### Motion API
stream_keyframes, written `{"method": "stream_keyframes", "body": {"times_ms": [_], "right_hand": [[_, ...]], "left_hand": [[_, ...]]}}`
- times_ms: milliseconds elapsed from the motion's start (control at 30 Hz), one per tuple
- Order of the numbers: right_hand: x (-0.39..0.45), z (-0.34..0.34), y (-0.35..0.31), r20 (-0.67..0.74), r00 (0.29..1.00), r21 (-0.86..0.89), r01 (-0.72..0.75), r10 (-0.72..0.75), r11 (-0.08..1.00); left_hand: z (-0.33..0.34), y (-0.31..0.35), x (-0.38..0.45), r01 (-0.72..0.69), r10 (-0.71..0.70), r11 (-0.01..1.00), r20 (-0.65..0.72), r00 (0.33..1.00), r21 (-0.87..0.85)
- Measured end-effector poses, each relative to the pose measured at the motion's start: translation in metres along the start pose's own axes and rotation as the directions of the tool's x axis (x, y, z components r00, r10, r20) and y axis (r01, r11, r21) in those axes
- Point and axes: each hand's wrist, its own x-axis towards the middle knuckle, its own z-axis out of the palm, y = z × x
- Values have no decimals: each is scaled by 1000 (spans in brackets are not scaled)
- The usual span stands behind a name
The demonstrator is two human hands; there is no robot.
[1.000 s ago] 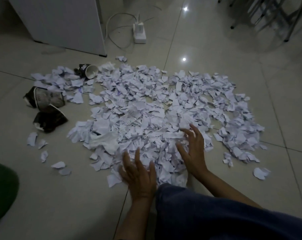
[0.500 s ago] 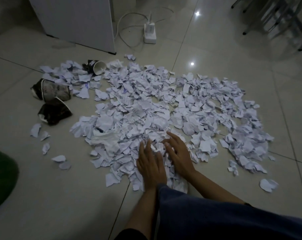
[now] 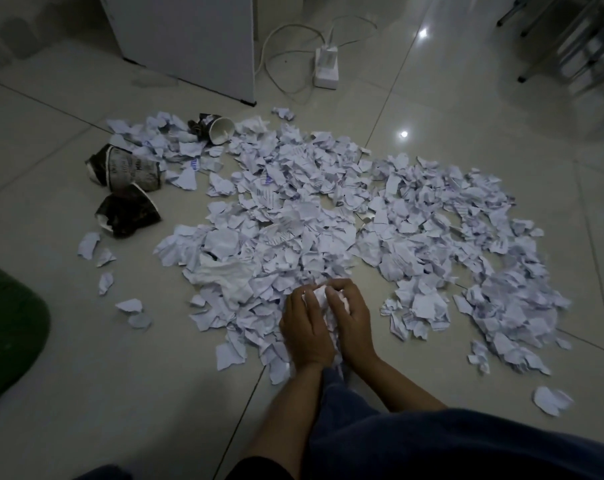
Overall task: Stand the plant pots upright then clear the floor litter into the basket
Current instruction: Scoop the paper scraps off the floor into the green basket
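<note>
Gathering at the near edge of the litter, I see both hands pressed together low in the middle of the frame, each grip curled round the same wad of torn paper [image 3: 319, 299]. The left hand [image 3: 304, 327] cups it from the left and the right hand [image 3: 350, 318] from the right, fingers bent over the top, so white scraps show only in the gap between them and below the wrists.

From that grip the paper litter [image 3: 328, 209] spreads up and to the right across the tiled floor [image 3: 68, 358], touching the hands on their far side. A few loose scraps [image 3: 129, 305] lie apart to the left.

Three crumpled paper cups lie on their sides in the upper left, well apart from the hands: two dark cups [image 3: 127, 192] touching each other, and a white-lined cup [image 3: 221, 129] at the litter's top edge.

A green rounded shape [image 3: 9, 327] sits at the left edge of the frame; I cannot tell what it is. A white cabinet [image 3: 189, 39] and a power strip [image 3: 326, 65] stand at the top.
</note>
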Motion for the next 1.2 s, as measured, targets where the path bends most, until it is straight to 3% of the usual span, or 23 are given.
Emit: {"method": "stream_keyframes", "body": {"times_ms": [200, 333, 467, 633, 833, 1200], "right_hand": [[9, 10, -19, -85, 993, 139, -71, 84, 988], [17, 16, -36, -64, 996, 130, -57, 66, 990], [19, 21, -40, -22, 1000, 95, 0, 2, 995], [16, 26, -60, -62, 997, 180, -39, 50, 983], [21, 38, -83, -62, 992, 269, -87, 107, 959], [42, 90, -143, 30, 999, 265, -50, 43, 963]], "left_hand": [[-2, 36, 13, 210, -206, 956, 40, 978, -205], [-3, 38, 24, 232, -229, 933, 41, 973, -275], [-5, 41, 29, 226, -230, 938, 17, 973, -264], [-13, 61, 30, 240, -248, 920, 16, 969, -310], [-25, 71, 42, 175, -192, 938, -30, 981, -299], [-80, 117, 88, 68, -120, 962, -189, 975, -264]]}}
